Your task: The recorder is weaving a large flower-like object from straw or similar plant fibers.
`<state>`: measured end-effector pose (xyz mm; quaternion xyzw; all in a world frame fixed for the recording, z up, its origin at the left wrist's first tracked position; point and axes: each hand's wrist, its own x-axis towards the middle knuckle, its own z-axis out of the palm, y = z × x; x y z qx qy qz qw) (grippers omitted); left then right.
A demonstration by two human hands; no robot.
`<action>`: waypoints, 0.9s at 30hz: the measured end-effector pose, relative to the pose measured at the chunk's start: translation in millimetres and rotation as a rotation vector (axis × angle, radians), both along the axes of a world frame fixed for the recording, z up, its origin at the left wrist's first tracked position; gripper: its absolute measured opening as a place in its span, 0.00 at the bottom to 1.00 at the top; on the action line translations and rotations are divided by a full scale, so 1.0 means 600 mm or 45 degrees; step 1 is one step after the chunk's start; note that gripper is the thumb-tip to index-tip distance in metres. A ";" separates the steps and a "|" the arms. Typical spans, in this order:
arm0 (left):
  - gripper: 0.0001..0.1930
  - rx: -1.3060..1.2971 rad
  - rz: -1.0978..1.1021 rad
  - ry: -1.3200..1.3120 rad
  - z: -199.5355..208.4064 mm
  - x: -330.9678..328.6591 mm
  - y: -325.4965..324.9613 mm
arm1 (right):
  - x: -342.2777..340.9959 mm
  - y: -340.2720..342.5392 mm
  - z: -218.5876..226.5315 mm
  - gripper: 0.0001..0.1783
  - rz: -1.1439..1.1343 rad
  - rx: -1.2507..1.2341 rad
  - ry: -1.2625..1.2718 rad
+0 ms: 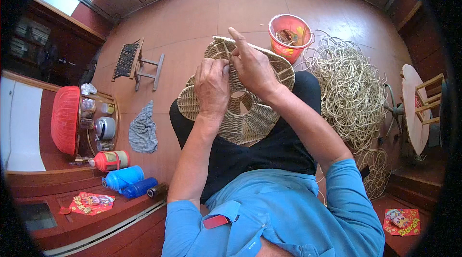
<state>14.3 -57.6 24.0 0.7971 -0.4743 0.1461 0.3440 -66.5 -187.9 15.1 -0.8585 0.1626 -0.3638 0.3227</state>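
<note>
A woven rope piece (259, 121), beige with rounded lobes and a round hole in its middle, rests across my lap on black trousers. On its upper part, my left hand (213, 86) is closed, with the thumb and bent fingers pinching at the weave. Right beside it is my right hand (254, 69), its index finger stretched up and away while the thumb and other fingers are bent in near the left fingertips. A thin strand seems to lie between the two hands, but the fingers mostly hide it.
To the right lies a big heap of pale cord (349, 93); behind it stands a red bucket (291, 52) with strands inside. A small stool (156, 69) and a grey striped cloth (143, 129) are at left, near flasks (124, 177). A round wooden board (414, 107) leans far right.
</note>
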 end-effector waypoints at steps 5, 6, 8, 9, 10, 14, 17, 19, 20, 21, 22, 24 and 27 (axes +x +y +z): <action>0.08 -0.097 -0.006 -0.128 0.002 -0.014 -0.007 | -0.009 0.009 -0.024 0.26 0.053 0.627 -0.275; 0.08 -0.137 -0.047 -0.162 0.004 -0.014 -0.006 | -0.013 0.008 -0.018 0.26 0.168 0.991 -0.361; 0.09 -0.126 -0.096 -0.154 0.003 -0.007 -0.010 | -0.023 0.001 -0.002 0.24 0.355 1.541 -0.486; 0.10 -0.115 -0.151 -0.147 0.003 -0.004 -0.015 | -0.029 -0.010 -0.003 0.24 0.351 1.535 -0.484; 0.10 -0.122 -0.154 -0.144 0.003 -0.004 -0.018 | -0.038 -0.024 -0.006 0.23 0.405 1.705 -0.475; 0.08 -0.126 -0.237 -0.191 -0.008 -0.004 -0.035 | -0.088 -0.074 -0.003 0.18 0.496 1.950 -0.518; 0.06 -0.049 -0.197 -0.158 -0.008 -0.009 -0.046 | -0.141 -0.138 0.004 0.15 0.335 1.697 -0.525; 0.05 0.018 -0.173 -0.133 -0.001 -0.011 -0.054 | -0.193 -0.205 -0.011 0.14 0.223 1.660 -0.600; 0.05 0.044 -0.145 -0.067 0.003 -0.013 -0.058 | -0.222 -0.237 -0.014 0.13 0.153 1.662 -0.674; 0.06 0.072 -0.114 -0.002 0.007 -0.013 -0.061 | -0.252 -0.267 -0.019 0.12 0.086 1.664 -0.747; 0.06 0.066 -0.115 0.003 0.011 -0.014 -0.063 | -0.285 -0.293 -0.021 0.11 0.067 1.647 -0.802; 0.08 0.127 -0.057 0.081 0.018 -0.014 -0.068 | -0.350 -0.340 -0.025 0.09 0.006 1.648 -0.883; 0.10 0.138 -0.067 0.104 0.019 -0.015 -0.077 | -0.453 -0.395 -0.046 0.06 -0.106 1.669 -0.945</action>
